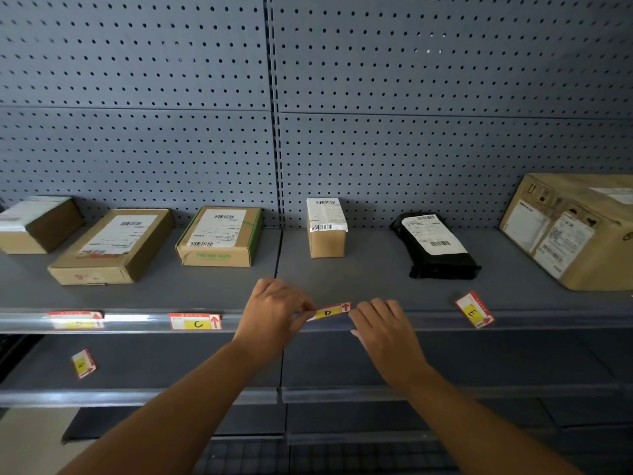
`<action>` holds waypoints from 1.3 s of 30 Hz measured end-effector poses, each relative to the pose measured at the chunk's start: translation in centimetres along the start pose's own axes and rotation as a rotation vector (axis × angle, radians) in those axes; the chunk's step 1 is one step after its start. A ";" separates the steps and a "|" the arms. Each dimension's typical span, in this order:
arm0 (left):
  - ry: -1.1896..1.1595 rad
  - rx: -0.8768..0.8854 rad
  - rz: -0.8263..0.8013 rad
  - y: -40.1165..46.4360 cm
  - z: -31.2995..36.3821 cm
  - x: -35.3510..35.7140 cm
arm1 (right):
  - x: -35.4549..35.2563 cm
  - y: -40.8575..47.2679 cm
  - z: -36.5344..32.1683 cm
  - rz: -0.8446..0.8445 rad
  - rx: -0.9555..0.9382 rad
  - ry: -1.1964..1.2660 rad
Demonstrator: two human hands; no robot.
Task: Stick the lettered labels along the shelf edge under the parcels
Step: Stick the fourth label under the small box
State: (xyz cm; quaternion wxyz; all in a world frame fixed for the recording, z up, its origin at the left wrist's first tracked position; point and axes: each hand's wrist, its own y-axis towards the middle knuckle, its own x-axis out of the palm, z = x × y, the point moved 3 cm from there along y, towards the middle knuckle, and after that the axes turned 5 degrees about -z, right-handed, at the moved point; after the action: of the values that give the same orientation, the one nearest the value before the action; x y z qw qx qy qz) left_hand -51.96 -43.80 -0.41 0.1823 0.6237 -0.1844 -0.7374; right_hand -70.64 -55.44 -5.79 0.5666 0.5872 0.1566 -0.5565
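The D label (pixel 329 311), red, white and yellow, is held at the shelf edge (pixel 548 318) below a small upright brown parcel (pixel 326 231). My left hand (pixel 274 311) pinches its left end; my right hand (pixel 383 329) grips its right end. The C label (pixel 196 321) sits in the edge strip under a flat green-taped parcel (pixel 219 236). Another label (pixel 76 319) is in the strip further left, its letter unreadable. The E label (pixel 474 309) lies loose and tilted on the shelf near the edge, in front of a black parcel (pixel 434 246).
Two brown parcels (pixel 113 246) (pixel 36 222) stand at the left and a large carton (pixel 575 231) at the right. A loose label (pixel 83 364) lies on the lower shelf at left. Grey pegboard (pixel 308 97) backs the shelves.
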 end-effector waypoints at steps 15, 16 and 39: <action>0.042 0.012 0.006 0.7 1.0 0.0 | -0.4 -1.2 -0.8 0.010 0.053 0.050; 0.041 0.018 0.011 0.8 1.1 0.0 | -0.5 -1.3 -0.8 0.002 0.056 0.051; 0.184 -0.029 -0.086 -1.1 2.9 1.6 | -2.0 -0.9 -2.5 -0.056 0.041 0.138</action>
State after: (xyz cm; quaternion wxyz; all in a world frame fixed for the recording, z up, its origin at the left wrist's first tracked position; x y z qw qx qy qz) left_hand -55.12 -43.52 -1.88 0.1757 0.6935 -0.1292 -0.6866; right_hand -70.89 -52.17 -5.20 0.5265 0.6312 0.1999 -0.5333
